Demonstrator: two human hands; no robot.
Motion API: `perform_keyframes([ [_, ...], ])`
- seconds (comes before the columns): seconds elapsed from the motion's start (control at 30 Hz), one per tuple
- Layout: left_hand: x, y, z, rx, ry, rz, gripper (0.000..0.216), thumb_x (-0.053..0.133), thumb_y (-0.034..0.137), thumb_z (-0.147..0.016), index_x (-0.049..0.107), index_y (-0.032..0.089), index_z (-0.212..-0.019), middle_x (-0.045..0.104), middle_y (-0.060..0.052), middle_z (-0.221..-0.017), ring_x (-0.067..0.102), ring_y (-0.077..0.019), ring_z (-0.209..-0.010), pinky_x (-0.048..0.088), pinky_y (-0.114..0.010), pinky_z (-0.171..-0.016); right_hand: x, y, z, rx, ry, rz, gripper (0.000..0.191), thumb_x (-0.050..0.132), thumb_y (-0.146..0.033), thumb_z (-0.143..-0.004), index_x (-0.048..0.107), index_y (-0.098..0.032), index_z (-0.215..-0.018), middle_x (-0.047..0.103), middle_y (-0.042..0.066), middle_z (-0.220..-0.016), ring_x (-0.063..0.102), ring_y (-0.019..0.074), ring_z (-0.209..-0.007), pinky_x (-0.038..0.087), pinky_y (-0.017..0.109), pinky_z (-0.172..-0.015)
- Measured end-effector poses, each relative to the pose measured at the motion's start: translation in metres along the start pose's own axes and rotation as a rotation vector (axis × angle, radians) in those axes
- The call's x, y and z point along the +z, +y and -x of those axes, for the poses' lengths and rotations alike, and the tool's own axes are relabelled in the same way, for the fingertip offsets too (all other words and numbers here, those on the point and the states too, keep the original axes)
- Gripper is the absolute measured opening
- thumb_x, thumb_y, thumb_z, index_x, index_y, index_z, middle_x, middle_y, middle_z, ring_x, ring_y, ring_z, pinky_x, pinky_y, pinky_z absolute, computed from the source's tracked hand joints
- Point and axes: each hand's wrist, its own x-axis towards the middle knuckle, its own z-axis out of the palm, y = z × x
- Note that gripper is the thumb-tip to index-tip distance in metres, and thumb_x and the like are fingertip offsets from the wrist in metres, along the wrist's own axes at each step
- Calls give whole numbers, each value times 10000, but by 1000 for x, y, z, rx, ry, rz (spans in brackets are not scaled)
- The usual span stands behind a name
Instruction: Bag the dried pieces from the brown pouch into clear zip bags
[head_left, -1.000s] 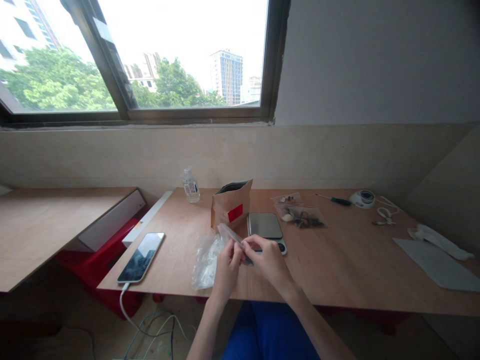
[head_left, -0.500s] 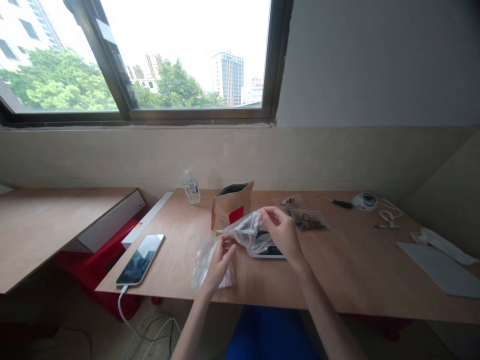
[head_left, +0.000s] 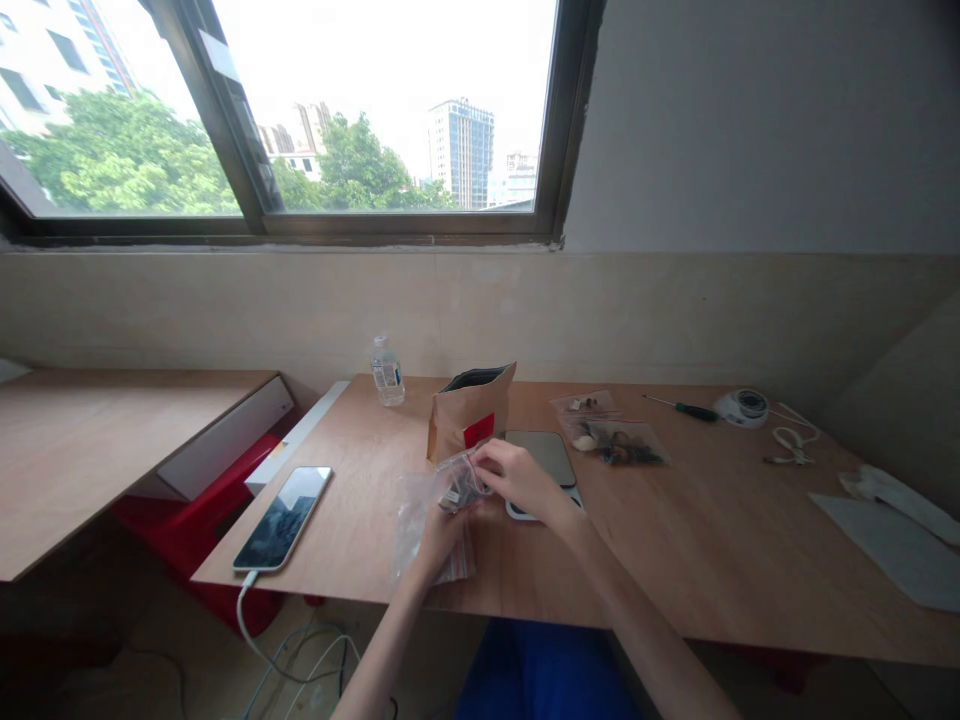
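Between my hands is a small clear zip bag (head_left: 463, 482), with something dark and a white label showing inside. My left hand (head_left: 441, 532) is closed on its lower left side. At its upper right edge, my right hand (head_left: 521, 478) pinches the bag with thumb and fingers. More clear zip bags (head_left: 409, 530) lie flat under my left hand. Right behind the held bag stands an open brown paper pouch (head_left: 459, 412) with a red label. A small kitchen scale (head_left: 551, 455) with a grey top lies partly hidden beneath my right hand.
Filled zip bags (head_left: 622, 443) lie right of the scale. Farther right are a green screwdriver (head_left: 694, 411), a white dome camera (head_left: 742, 407) with its cable and a white sheet (head_left: 885, 540). A water bottle (head_left: 388, 375) and a charging phone (head_left: 283, 520) are on the left.
My right hand has moved left and down, bringing the bag close to my left hand. The bag, stretched out before, is now bunched up, and the scale shows more.
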Motion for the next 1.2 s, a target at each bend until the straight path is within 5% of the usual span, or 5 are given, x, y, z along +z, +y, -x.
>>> perform_keyframes([
  [0.2, 0, -14, 1, 51, 66, -12, 369, 631, 232, -713, 608, 197, -1080, 645, -87, -1136, 583, -245, -1073, 415, -416, -966, 5, 17, -2, 67, -249, -86, 275, 672, -164, -719, 659, -216, -988, 685, 32, -991, 624, 207, -900, 476, 305, -817],
  [0.47, -4, -13, 4, -21, 167, -27, 256, 640, 261, -702, 626, 173, -943, 682, -79, -963, 619, -237, -967, 464, -389, -869, -8, 33, -10, 42, -467, -187, 462, 575, -61, -702, 626, -220, -1133, 666, 32, -1121, 617, 193, -989, 466, 317, -888],
  [0.9, -1, 0, 3, -139, 178, 30, 238, 668, 368, -671, 624, 149, -755, 688, -48, -734, 636, -198, -696, 485, -300, -652, -1, 48, -11, 159, -301, -292, 215, 615, -176, -722, 700, -171, -919, 708, 26, -825, 637, 152, -723, 498, 245, -643],
  [1.2, -4, -4, 1, -112, 170, 77, 306, 665, 383, -702, 626, 156, -904, 706, -70, -889, 649, -220, -847, 480, -334, -792, -7, 44, -14, 144, -177, -273, 185, 619, -223, -743, 704, -178, -901, 700, 31, -891, 635, 144, -745, 492, 244, -658],
])
